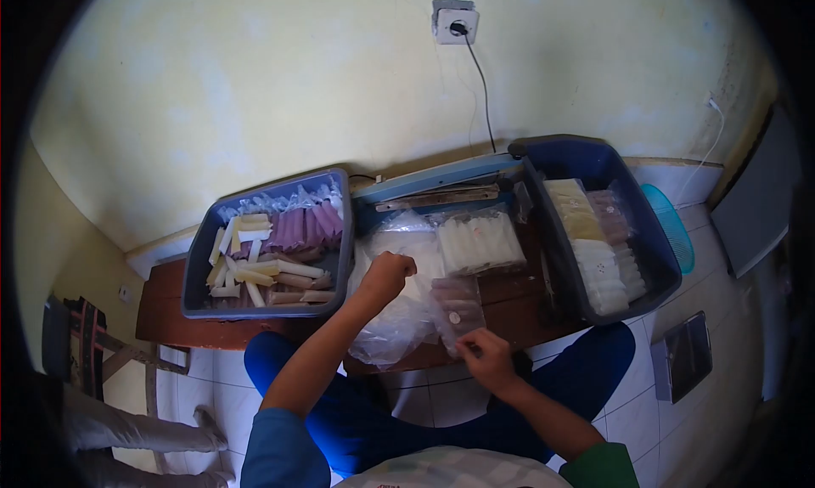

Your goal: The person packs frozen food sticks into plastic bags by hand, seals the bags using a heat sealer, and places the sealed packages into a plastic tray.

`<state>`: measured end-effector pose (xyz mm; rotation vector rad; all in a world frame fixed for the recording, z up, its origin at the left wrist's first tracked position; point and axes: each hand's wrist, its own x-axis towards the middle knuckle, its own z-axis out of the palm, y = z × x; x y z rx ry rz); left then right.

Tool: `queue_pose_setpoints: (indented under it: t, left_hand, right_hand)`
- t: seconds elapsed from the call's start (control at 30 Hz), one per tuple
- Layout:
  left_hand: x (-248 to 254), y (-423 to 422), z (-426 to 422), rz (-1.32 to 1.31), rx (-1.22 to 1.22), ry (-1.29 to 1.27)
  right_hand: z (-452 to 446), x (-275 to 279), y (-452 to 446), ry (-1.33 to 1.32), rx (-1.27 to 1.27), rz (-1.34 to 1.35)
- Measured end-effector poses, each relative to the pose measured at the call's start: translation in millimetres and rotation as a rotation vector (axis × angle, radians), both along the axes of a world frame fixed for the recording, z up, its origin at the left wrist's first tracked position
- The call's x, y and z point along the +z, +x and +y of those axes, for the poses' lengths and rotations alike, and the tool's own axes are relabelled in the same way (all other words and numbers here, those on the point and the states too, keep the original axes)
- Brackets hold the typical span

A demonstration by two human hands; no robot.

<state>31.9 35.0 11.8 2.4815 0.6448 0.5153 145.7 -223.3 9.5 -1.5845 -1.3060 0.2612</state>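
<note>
My left hand [389, 277] is closed in a fist over a pile of clear plastic bags [399, 314] on the bench; whatever its fingers hold is hidden. To the right of the pile lies a clear plastic bag of pinkish-brown sticks [455, 299], which look like ice pops in a row. My right hand [486, 356] pinches the near end of that bag. Just behind it, a filled bag of white sticks [481, 242] lies flat.
A grey tub [193, 276] on the left holds loose yellow, white, brown and purple sticks. The blue tub [658, 276] on the right contains packed bags. Behind the bags runs a long blue sealer-like device [441, 175]. A person's legs [140, 420] show at lower left.
</note>
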Motion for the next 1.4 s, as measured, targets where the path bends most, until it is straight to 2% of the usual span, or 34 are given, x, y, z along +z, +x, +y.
queue_pose_setpoints:
  t: [0.03,0.17,0.27,0.4,0.6,0.77,0.87,0.97,1.2,1.27,1.4]
  left_hand:
    - [-3,-7,1,0.111,0.008,0.111]
    - [-8,-28,-11,0.196,0.171,0.213]
    - [-2,-37,-27,0.101,0.218,0.172]
    - [14,-55,-74,0.255,0.221,-0.04]
    - [-20,-77,-120,0.358,0.301,-0.194]
    - [-37,-80,-130,0.31,0.386,-0.198]
    - [-33,-80,-129,0.338,0.472,-0.28]
    - [-46,-85,-127,0.283,0.44,-0.368]
    - [-37,-90,-121,0.223,0.39,-0.453]
    - [-24,-88,-123,0.216,0.357,-0.443]
    - [28,-79,-128,0.219,0.366,-0.283]
  right_hand:
    - [7,-10,-5,-0.043,0.053,0.047]
    - [23,-15,-11,-0.107,0.217,0.147]
    - [38,-14,10,-0.154,0.18,0.079]
    - [70,-16,38,-0.21,0.148,-0.089]
    - [130,-29,41,-0.219,0.212,-0.169]
    - [165,-47,25,-0.463,0.286,-0.19]
    - [174,-62,26,-0.418,0.298,-0.147]
    - [176,-49,27,-0.522,0.309,-0.119]
    - [173,-38,51,-0.492,0.354,-0.038]
    - [160,-14,57,-0.509,0.349,0.096]
    - [126,34,81,-0.508,0.31,0.188]
